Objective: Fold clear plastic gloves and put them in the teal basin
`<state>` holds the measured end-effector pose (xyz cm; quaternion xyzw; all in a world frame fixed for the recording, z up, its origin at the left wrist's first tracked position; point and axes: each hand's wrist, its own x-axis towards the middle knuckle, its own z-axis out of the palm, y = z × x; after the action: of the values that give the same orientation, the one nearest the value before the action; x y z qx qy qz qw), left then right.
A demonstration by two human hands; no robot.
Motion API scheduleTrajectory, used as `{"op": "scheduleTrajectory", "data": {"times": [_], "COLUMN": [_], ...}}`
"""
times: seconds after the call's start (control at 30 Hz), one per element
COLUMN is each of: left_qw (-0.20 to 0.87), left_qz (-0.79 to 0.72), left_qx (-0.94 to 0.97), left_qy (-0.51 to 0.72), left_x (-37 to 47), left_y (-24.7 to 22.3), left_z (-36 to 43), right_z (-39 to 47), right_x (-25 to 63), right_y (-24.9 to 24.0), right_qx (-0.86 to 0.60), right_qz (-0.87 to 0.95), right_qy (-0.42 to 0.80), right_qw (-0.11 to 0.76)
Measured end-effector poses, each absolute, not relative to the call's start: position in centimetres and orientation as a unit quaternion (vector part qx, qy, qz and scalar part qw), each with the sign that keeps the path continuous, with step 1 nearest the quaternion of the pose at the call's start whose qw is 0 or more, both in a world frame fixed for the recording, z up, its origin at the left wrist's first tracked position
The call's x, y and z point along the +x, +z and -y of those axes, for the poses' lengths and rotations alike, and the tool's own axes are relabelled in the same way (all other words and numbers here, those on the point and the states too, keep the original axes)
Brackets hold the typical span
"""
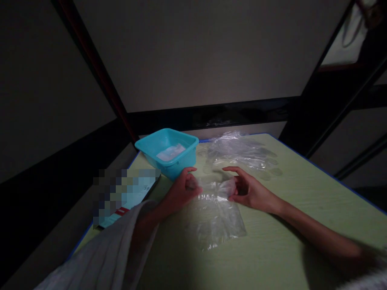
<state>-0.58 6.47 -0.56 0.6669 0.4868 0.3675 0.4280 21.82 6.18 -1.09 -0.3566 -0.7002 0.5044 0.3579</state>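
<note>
Clear plastic film, lower centre of the frame, is held between two bare hands above or against a pale green table. The table, edged in blue, spans the lower frame beneath dark-trimmed wall panels. A turquoise basin stands left of centre on the table; a heap of clear, crumpled plastic with finger-shaped outlines lies right of it, toward the far edge. A flat rectangular item, partly pixelated, occupies the lower left. The left hand and right hand grasp opposite sides of the film's upper end, index fingers raised; the left grip is blurred, apparently a pinch. Within the basin lies a white piece.
</note>
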Motion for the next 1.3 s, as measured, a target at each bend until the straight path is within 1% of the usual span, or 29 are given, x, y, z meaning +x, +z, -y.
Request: {"op": "scheduleTrajectory", "data": {"times": [0.13,0.3,0.4,0.5,0.63,0.83,1.1,1.3], "left_qw": [0.421,0.470,0.480,0.470,0.431,0.421,0.388,0.376], "left_qz": [-0.491,-0.454,-0.421,-0.407,-0.414,-0.418,-0.415,-0.414], "left_qx": [0.673,0.700,0.719,0.731,0.750,0.758,0.777,0.783], "left_qy": [0.360,0.289,0.276,0.281,0.282,0.272,0.271,0.273], "left_x": [-0.5,-1.5,-1.5,-1.2,-1.0,-1.3,-0.9,-1.0], "left_y": [-0.6,-0.1,0.1,-0.1,-0.4,-0.1,-0.3,-0.9], "left_z": [-6.6,-6.5,-6.5,-6.7,-6.9,-6.6,-6.8,-7.0], "right_z": [-5.9,-6.0,-5.9,-5.6,-5.6,-5.7,-5.5,-5.4], "right_x": [21.9,21.8,21.8,22.0,22.1,22.3,22.2,22.2], "right_y": [-1.1,-1.1,-1.0,-1.0,-1.4,-1.7,-1.0,-0.4], "right_qx": [-0.356,-0.352,-0.355,-0.358,-0.371,-0.370,-0.359,-0.341], "right_qz": [0.706,0.717,0.723,0.719,0.706,0.725,0.750,0.791], "right_qy": [0.495,0.486,0.474,0.481,0.491,0.491,0.460,0.410], "right_qw": [0.361,0.353,0.354,0.352,0.351,0.310,0.312,0.298]}}
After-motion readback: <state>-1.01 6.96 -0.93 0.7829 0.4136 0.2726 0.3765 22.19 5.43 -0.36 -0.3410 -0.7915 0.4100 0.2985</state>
